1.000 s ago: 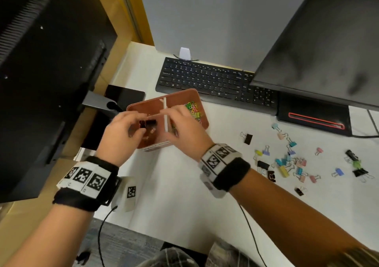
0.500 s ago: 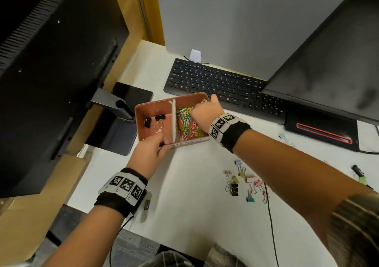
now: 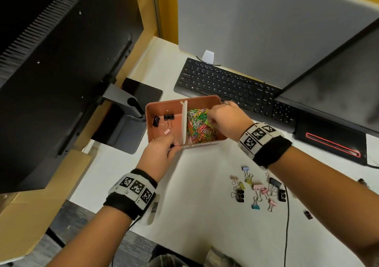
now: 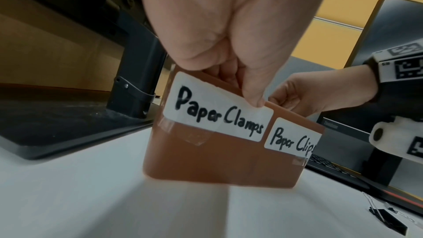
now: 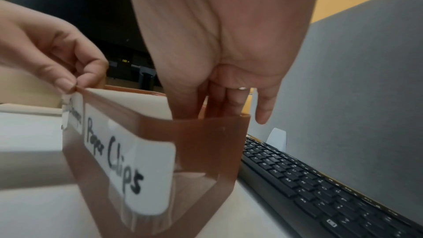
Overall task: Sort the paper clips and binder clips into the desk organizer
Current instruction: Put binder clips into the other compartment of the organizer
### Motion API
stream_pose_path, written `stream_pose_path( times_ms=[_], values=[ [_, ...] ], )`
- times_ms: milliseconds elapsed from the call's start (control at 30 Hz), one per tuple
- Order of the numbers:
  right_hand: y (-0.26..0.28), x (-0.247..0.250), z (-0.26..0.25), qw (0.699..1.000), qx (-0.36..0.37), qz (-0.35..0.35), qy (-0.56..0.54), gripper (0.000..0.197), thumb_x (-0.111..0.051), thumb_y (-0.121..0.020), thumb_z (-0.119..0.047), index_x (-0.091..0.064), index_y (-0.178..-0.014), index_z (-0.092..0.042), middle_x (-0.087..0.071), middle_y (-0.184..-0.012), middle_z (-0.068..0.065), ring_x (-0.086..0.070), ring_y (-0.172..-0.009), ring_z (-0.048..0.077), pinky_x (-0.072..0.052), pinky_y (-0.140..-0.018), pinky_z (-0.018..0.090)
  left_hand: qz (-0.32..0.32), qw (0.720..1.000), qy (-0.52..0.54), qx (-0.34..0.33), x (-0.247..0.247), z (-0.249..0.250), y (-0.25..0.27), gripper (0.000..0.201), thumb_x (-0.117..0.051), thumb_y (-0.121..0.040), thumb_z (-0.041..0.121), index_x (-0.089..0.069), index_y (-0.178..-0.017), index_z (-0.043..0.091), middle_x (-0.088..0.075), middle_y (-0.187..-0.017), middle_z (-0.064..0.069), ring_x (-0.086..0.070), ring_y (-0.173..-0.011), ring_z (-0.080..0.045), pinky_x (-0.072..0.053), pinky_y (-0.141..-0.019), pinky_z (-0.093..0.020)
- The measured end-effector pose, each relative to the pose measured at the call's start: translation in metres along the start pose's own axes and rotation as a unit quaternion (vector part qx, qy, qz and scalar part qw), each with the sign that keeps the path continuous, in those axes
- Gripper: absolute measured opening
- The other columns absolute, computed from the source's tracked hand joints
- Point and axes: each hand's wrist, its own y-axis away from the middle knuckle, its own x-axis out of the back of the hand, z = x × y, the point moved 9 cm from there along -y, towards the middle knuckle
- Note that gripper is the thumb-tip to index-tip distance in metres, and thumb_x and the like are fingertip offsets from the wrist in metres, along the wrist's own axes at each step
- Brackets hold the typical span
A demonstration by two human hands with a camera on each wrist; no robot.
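The brown desk organizer [image 3: 164,103] stands in front of the keyboard, split by a white divider [image 3: 184,123]. Its left compartment holds black and pink binder clips [image 3: 168,116]. Its right compartment is full of coloured paper clips [image 3: 198,130]. My left hand [image 3: 173,143] pinches the near rim by the divider, thumb on the "Paper Clamps" label [image 4: 215,111]. My right hand [image 3: 209,120] reaches down into the paper clip side, fingers curled and pinching a small yellow-green clip [image 3: 208,122]. In the right wrist view its fingertips [image 5: 183,108] are hidden behind the organizer wall [image 5: 206,142].
Several loose binder clips [image 3: 256,188] lie on the white desk under my right forearm, with a thin black cable [image 3: 287,215] beside them. A black keyboard [image 3: 225,84] sits behind the organizer. A monitor stand [image 3: 127,121] is at its left, a second monitor at the right.
My right hand has come from the organizer's far rim down into the paper clip compartment. My left hand stays on the near rim.
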Motion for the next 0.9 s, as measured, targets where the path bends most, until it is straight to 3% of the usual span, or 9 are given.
stream_pose_path(
  times_ms=[167,333,433,500,567,633,700,800,900],
  values=[
    [-0.010,-0.014,-0.011,0.997,-0.023,-0.028,0.072,0.033,-0.064,-0.082,-0.015,-0.053,-0.113,-0.022,-0.064,-0.107,-0.001,-0.057,-0.105,0.023,-0.033,-0.097,0.046,0.008,1.000,0.001,-0.001,0.000,-0.001,0.000,0.010,-0.061,-0.086,0.021,-0.062,-0.084,0.012,-0.066,-0.082,-0.001,-0.059,-0.076,-0.015,-0.050,-0.071,-0.031],
    [-0.018,-0.016,-0.013,0.992,-0.044,-0.020,0.121,0.012,-0.060,-0.085,-0.011,-0.062,-0.096,-0.016,-0.066,-0.096,0.002,-0.053,-0.104,0.025,-0.035,-0.093,0.043,0.008,1.000,-0.001,0.001,0.001,-0.001,0.000,0.010,-0.061,-0.086,0.022,-0.063,-0.084,0.012,-0.067,-0.081,-0.002,-0.059,-0.075,-0.017,-0.049,-0.069,-0.032],
    [-0.013,-0.013,-0.011,0.996,-0.022,-0.018,0.083,0.016,-0.059,-0.086,-0.013,-0.063,-0.102,-0.016,-0.063,-0.100,0.003,-0.053,-0.104,0.025,-0.031,-0.100,0.045,0.006,1.000,-0.003,0.001,0.002,0.000,-0.001,0.010,-0.061,-0.086,0.022,-0.062,-0.084,0.012,-0.067,-0.081,-0.003,-0.059,-0.075,-0.017,-0.050,-0.070,-0.033],
    [-0.009,-0.009,-0.006,0.999,-0.013,-0.009,0.034,0.031,-0.058,-0.085,-0.008,-0.058,-0.115,-0.016,-0.058,-0.108,0.005,-0.053,-0.109,0.026,-0.019,-0.112,0.051,0.005,1.000,-0.003,-0.002,0.002,0.000,-0.001,0.011,-0.061,-0.087,0.022,-0.062,-0.084,0.011,-0.066,-0.080,-0.003,-0.059,-0.074,-0.017,-0.050,-0.070,-0.034],
    [-0.003,-0.002,-0.003,1.000,-0.009,0.000,-0.020,0.040,-0.057,-0.085,-0.006,-0.053,-0.124,-0.015,-0.053,-0.116,0.006,-0.052,-0.112,0.026,-0.013,-0.116,0.049,0.006,1.000,-0.005,-0.004,0.002,0.001,0.000,0.011,-0.061,-0.086,0.022,-0.061,-0.084,0.011,-0.066,-0.080,-0.003,-0.059,-0.074,-0.017,-0.051,-0.070,-0.035],
    [0.004,0.014,-0.006,0.996,0.008,0.037,-0.077,0.028,-0.056,-0.089,-0.015,-0.059,-0.116,-0.013,-0.051,-0.114,0.007,-0.054,-0.106,0.027,-0.029,-0.112,0.046,0.004,1.000,-0.007,-0.004,0.002,0.001,0.000,0.012,-0.061,-0.086,0.022,-0.061,-0.084,0.011,-0.066,-0.079,-0.004,-0.059,-0.073,-0.018,-0.052,-0.070,-0.036],
    [0.010,0.036,-0.018,0.984,0.037,0.100,-0.143,0.020,-0.056,-0.090,-0.022,-0.064,-0.105,-0.012,-0.051,-0.109,0.007,-0.056,-0.094,0.024,-0.047,-0.091,0.041,-0.002,1.000,-0.005,-0.007,0.003,0.002,0.000,0.011,-0.062,-0.085,0.021,-0.062,-0.085,0.011,-0.066,-0.082,-0.004,-0.059,-0.075,-0.017,-0.051,-0.071,-0.034],
    [0.005,0.059,-0.060,0.972,0.091,0.121,-0.179,0.021,-0.055,-0.090,-0.029,-0.063,-0.105,-0.017,-0.053,-0.105,0.004,-0.056,-0.089,0.018,-0.050,-0.081,0.037,0.012,0.999,0.001,-0.038,0.013,0.010,0.004,0.010,-0.067,-0.081,0.016,-0.061,-0.087,0.011,-0.060,-0.091,-0.001,-0.054,-0.083,-0.014,-0.040,-0.072,-0.012],
    [-0.011,0.062,-0.093,0.975,0.098,0.097,-0.173,0.032,-0.054,-0.089,-0.038,-0.058,-0.115,-0.021,-0.057,-0.110,0.004,-0.058,-0.097,0.022,-0.049,-0.085,0.041,0.051,0.996,-0.016,-0.069,0.030,0.019,0.014,0.013,-0.068,-0.079,0.019,-0.060,-0.087,0.014,-0.051,-0.093,0.004,-0.047,-0.085,-0.010,-0.032,-0.072,-0.008]
  ],
)
